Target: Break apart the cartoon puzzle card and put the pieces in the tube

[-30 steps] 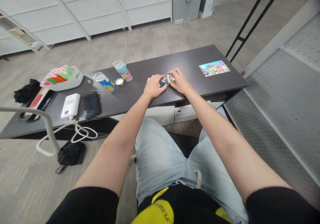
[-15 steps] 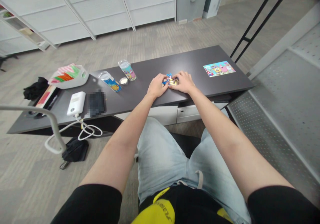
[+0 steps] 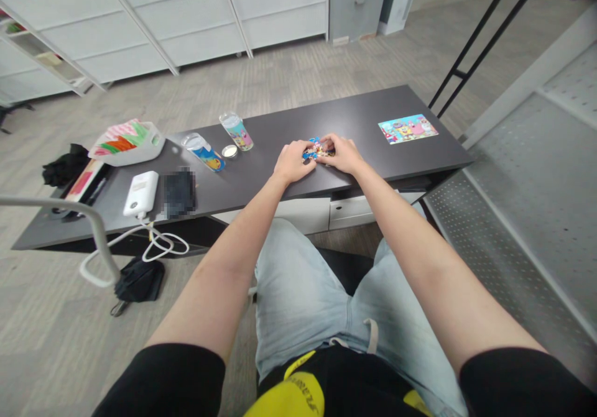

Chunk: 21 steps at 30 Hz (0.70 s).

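A small heap of colourful jigsaw pieces (image 3: 318, 148) lies on the dark table between my two hands. My left hand (image 3: 295, 161) curves around the heap's left side, its thumb and fingers against the pieces. From the right, my right hand (image 3: 342, 153) has its thumb and bent fingers closed on some of them. The fingers partly hide the pieces, so single ones are hard to make out. Farther right on the table lies a flat, bright cartoon picture card (image 3: 408, 129).
Left of my hands stand two clear cartoon-printed canisters (image 3: 239, 132) and a small round lid (image 3: 229, 151). Beyond are a white basket (image 3: 153, 146) of colourful packets, a white power bank (image 3: 141, 193) with cable, and a blurred dark object (image 3: 180, 192). The table (image 3: 364, 109) has a near edge by my knees.
My right hand's fingers have curled in more around the pieces, and the heap between my hands has shifted slightly. My left hand has barely moved.
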Each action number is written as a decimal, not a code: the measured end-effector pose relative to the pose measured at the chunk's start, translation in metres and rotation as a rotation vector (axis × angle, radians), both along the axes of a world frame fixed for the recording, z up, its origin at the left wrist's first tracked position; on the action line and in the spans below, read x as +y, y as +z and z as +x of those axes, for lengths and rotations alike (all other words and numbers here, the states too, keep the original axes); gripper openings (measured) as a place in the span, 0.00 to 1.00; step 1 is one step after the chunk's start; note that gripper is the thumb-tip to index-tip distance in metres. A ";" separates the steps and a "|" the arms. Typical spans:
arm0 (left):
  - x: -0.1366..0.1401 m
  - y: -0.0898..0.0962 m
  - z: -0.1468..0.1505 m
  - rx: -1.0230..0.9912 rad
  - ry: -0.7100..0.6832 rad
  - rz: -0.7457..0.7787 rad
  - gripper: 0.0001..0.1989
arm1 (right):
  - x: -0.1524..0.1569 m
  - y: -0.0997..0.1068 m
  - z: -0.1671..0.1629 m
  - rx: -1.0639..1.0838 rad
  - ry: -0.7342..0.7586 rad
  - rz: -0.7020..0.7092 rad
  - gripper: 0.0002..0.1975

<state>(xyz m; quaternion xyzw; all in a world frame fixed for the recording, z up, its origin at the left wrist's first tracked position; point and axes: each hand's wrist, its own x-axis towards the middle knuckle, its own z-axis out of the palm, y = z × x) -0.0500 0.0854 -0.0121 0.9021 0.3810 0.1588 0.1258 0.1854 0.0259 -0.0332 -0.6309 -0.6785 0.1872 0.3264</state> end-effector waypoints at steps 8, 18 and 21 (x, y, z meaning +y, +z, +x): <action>0.001 -0.004 0.001 0.004 0.091 0.017 0.28 | -0.002 0.002 -0.003 0.010 -0.029 0.028 0.22; 0.008 -0.007 -0.001 -0.048 0.094 -0.025 0.17 | -0.009 0.005 -0.011 -0.150 -0.129 0.002 0.25; 0.010 -0.008 -0.003 -0.069 0.092 -0.030 0.16 | -0.009 0.005 -0.012 -0.168 -0.104 -0.009 0.22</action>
